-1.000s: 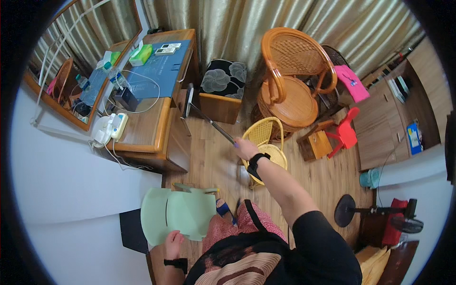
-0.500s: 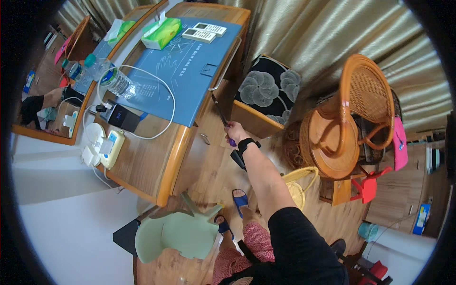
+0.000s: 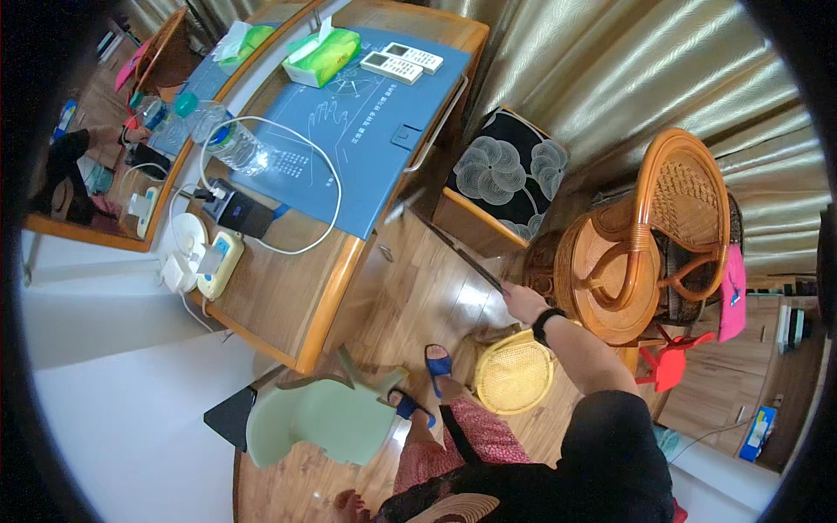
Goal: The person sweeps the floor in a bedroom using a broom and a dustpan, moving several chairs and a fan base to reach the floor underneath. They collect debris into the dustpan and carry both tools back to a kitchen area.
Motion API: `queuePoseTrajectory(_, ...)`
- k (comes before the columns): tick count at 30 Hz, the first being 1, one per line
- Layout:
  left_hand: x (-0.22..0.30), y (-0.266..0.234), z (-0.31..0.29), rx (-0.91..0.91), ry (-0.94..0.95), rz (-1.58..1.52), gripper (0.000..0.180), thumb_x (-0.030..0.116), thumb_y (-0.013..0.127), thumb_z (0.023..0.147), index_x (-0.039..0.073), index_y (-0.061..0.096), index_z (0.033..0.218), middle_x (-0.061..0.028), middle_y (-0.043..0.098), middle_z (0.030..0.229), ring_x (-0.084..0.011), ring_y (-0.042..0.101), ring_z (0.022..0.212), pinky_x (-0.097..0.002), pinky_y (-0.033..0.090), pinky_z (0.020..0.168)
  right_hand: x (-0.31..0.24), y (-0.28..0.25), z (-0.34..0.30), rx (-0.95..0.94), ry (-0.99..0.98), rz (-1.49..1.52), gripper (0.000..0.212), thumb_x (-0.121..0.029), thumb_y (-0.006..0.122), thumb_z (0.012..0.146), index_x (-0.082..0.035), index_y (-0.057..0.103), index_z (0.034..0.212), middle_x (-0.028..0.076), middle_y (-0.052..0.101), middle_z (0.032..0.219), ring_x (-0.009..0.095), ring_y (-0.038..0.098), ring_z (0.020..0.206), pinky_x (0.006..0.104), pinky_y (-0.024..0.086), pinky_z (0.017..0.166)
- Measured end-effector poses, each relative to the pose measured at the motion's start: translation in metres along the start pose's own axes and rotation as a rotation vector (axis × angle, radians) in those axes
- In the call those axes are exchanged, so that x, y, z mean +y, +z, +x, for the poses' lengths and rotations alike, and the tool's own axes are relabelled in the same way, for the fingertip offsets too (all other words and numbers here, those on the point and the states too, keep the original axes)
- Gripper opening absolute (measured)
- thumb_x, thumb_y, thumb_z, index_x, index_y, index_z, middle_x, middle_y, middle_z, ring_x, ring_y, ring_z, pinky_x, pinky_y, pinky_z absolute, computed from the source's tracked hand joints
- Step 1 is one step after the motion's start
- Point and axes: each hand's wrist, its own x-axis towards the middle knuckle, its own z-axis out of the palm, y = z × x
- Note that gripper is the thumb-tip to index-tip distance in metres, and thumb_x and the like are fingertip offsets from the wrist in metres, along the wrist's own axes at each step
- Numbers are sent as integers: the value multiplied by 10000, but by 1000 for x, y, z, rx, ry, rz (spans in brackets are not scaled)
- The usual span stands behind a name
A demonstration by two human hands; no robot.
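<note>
I see the right hand (image 3: 526,305) with its fingers wrapped round a dark pole (image 3: 471,260). The pole slants towards the gap between the desk (image 3: 277,305) and the flowered stool (image 3: 488,170), where I lose its far end. Swung sideways, I judge, it could knock either one. Drawn back carelessly, it could catch the yellow chair (image 3: 514,373). The left hand (image 3: 351,506) hangs near the green chair (image 3: 336,425); I can't tell its fingers' state, and a sudden turn could bump that chair.

Wooden table (image 3: 296,314), upper left: blue mat (image 3: 353,161) with two white remotes (image 3: 392,67); also green tissue pack (image 3: 330,63), clear bottle (image 3: 235,150), black device (image 3: 237,209), white power strip (image 3: 221,266) lower down.
</note>
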Motion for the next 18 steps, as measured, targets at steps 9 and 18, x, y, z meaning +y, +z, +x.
queuePoseTrajectory(9,75,31,-1,-53,298,115,174,92,530,873,-17,567,1003,-81,594,826,-155,578,716,-270,471,642,15,-4,-134,-244,154,-137,239,-141,423,860,-56,548,1044,181,635,857,338,629,752,428,496,669)
queuePoseTrajectory(18,100,1,9,-100,469,180,160,82,512,855,-1,562,982,-51,578,831,-134,551,701,-251,446,633,22,-53,-267,-232,348,406,349,-243,523,867,-81,563,1173,53,506,545,120,475,376,251,410,357)
